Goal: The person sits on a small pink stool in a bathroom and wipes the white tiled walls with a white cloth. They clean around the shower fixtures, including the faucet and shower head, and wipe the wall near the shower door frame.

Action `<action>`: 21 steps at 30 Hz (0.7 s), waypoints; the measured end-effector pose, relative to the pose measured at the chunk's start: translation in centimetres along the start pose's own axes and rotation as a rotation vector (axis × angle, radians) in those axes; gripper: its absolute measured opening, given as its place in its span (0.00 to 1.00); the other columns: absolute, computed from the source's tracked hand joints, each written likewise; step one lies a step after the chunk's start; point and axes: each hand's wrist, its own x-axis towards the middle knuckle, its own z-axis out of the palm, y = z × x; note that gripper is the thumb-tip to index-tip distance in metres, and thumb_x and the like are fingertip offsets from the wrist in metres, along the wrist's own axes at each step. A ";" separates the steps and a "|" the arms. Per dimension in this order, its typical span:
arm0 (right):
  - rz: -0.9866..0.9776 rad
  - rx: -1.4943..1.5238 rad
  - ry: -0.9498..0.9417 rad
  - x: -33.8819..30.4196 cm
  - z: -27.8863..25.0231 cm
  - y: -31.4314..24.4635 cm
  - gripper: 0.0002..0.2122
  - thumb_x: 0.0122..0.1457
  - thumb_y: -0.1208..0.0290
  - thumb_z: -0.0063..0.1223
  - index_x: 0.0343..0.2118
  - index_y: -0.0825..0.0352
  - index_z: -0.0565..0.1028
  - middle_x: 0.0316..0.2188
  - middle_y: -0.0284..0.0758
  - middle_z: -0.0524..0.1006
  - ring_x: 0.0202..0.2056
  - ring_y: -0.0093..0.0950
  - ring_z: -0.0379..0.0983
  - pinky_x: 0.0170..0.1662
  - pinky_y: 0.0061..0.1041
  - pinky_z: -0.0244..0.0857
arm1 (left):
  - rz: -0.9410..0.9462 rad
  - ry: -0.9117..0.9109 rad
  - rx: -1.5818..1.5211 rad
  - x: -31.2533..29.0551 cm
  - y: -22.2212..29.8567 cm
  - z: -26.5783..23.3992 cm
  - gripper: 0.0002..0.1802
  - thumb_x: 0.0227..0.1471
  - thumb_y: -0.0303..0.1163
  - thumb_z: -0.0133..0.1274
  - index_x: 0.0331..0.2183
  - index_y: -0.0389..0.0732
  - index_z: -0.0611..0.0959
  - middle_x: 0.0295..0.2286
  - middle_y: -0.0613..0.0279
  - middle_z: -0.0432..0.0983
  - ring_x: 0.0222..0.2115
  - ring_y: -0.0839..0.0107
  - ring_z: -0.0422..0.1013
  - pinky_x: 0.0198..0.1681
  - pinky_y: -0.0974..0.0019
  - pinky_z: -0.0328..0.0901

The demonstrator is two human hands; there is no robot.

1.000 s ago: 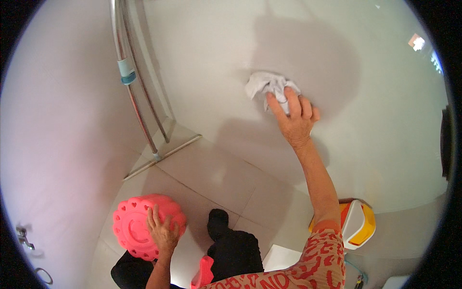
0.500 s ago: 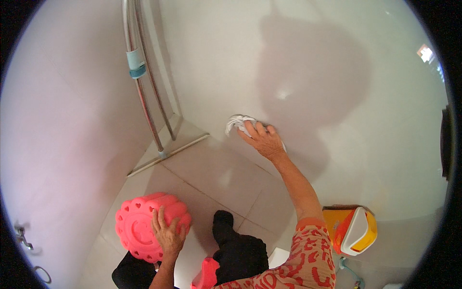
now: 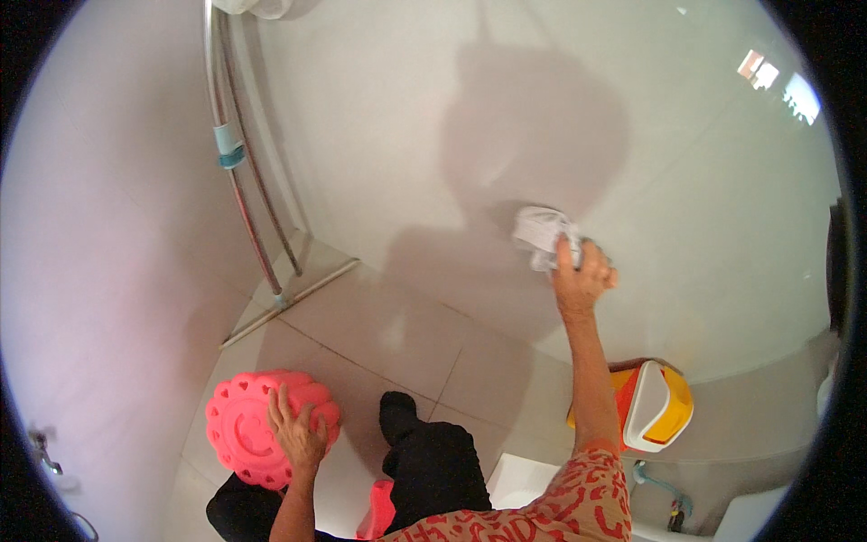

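Observation:
My right hand (image 3: 582, 274) presses a crumpled white cloth (image 3: 542, 232) against the smooth pale wall (image 3: 361, 135), its fingers bent over the cloth's near side. At the lower left, my left hand (image 3: 302, 435) lies over the side of a round pink plastic tub (image 3: 248, 434) with a scalloped edge and small heart-shaped cutouts. Its fingers are spread along the tub, which leans by my knee; the tub's underside is hidden. Another pink piece (image 3: 377, 510) shows between my dark-clothed legs.
A metal-poled floor squeegee (image 3: 289, 303) leans in the corner at left. A yellow, orange and white bin (image 3: 655, 411) stands at right. A tap (image 3: 43, 452) juts from the left wall. Tiled floor (image 3: 379, 325) lies ahead; a white fixture (image 3: 524, 481) is near my right arm.
My right hand has slid the cloth rightward along the wall. The view has shifted slightly; my left hand stays on the pink tub.

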 end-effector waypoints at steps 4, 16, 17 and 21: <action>0.110 -0.007 0.153 3.6 -1.0 2.4 0.13 0.51 0.73 0.57 0.41 0.57 0.74 0.30 0.34 0.70 0.29 0.30 0.64 0.29 0.30 0.51 | 0.002 -0.013 0.016 0.0 -0.5 0.0 0.13 0.34 0.31 0.61 0.29 0.41 0.82 0.56 0.49 0.57 0.59 0.45 0.51 0.57 0.44 0.51; 0.292 0.428 0.027 16.5 3.8 -13.4 0.12 0.51 0.73 0.59 0.40 0.55 0.78 0.27 0.34 0.68 0.27 0.28 0.63 0.29 0.31 0.53 | -0.063 -0.083 -0.026 0.3 -0.2 -0.7 0.16 0.34 0.32 0.62 0.32 0.41 0.82 0.56 0.49 0.57 0.59 0.46 0.50 0.57 0.43 0.51; 0.259 0.417 -0.012 16.7 4.2 -15.0 0.16 0.50 0.73 0.58 0.44 0.50 0.77 0.30 0.34 0.68 0.31 0.29 0.62 0.33 0.31 0.52 | -0.070 -0.088 -0.040 0.3 -0.2 -0.7 0.16 0.34 0.32 0.62 0.32 0.42 0.82 0.56 0.49 0.57 0.59 0.46 0.50 0.56 0.43 0.51; 0.120 0.203 0.235 17.8 6.4 -20.4 0.21 0.55 0.73 0.51 0.50 0.39 0.73 0.40 0.35 0.63 0.40 0.31 0.57 0.42 0.31 0.49 | -0.069 -0.082 -0.021 0.7 -0.1 -0.6 0.16 0.34 0.32 0.62 0.32 0.43 0.82 0.56 0.49 0.58 0.59 0.46 0.51 0.56 0.43 0.51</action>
